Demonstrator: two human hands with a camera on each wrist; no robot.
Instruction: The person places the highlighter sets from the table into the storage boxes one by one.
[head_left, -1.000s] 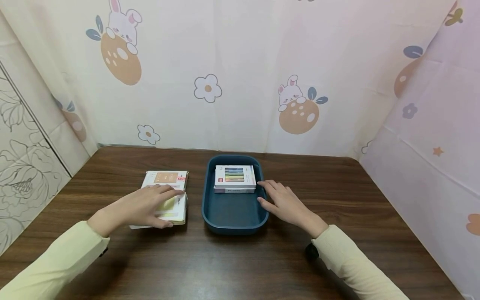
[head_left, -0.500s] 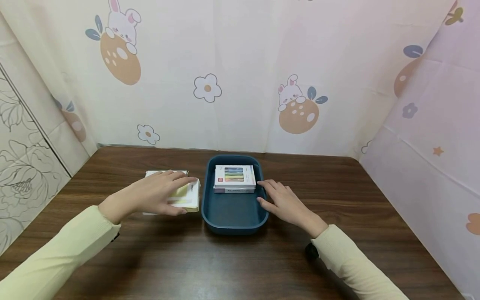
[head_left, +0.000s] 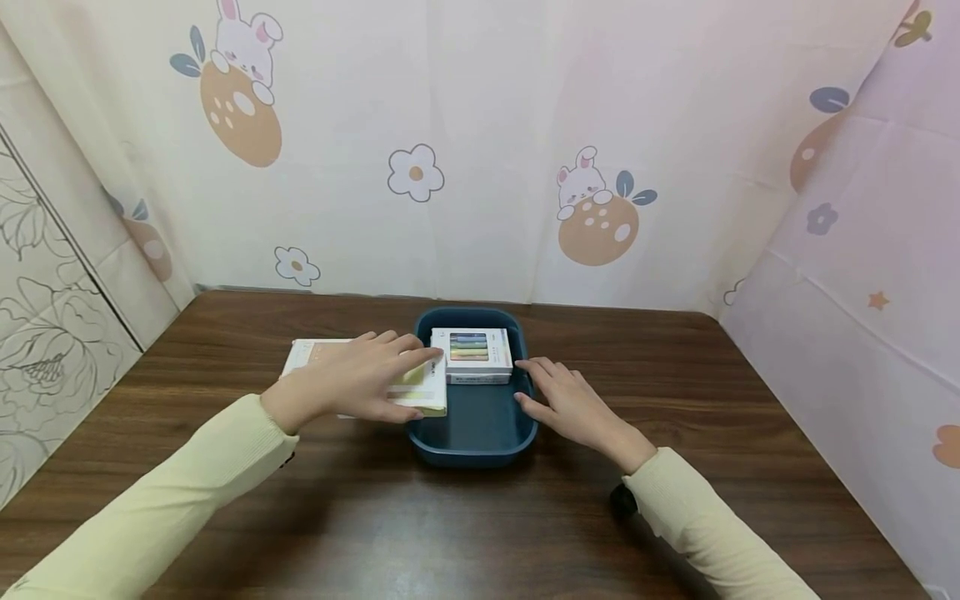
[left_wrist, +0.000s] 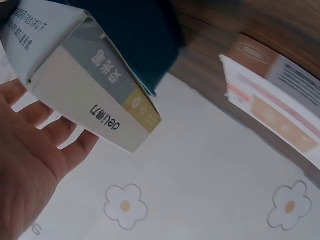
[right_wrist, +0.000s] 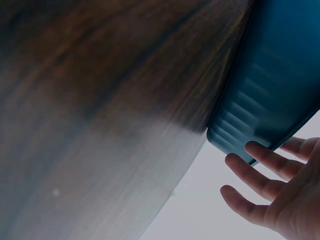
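In the head view my left hand (head_left: 348, 383) holds a white box of highlighters (head_left: 431, 393) from above, thumb on the near side and fingers across the far side. The highlighter box (left_wrist: 85, 90) hangs over the left rim of a dark blue tray (head_left: 471, 457); the left wrist view shows its printed end. Inside the tray, at the back, lies a white box of pens (head_left: 495, 348) with a window showing coloured barrels. My right hand (head_left: 573, 408) touches the tray's right rim, its fingers (right_wrist: 270, 159) loosely extended beside the outer wall.
Another white box with an orange-brown panel (head_left: 300, 353) lies left of the tray, partly hidden by my left hand. The dark wooden table (head_left: 420, 533) meets a curtain (head_left: 495, 225) printed with rabbits and flowers at the back.
My left hand has lifted the highlighter box off the other box at the left and carried it right, to the tray's left rim. The right hand has stayed in place.
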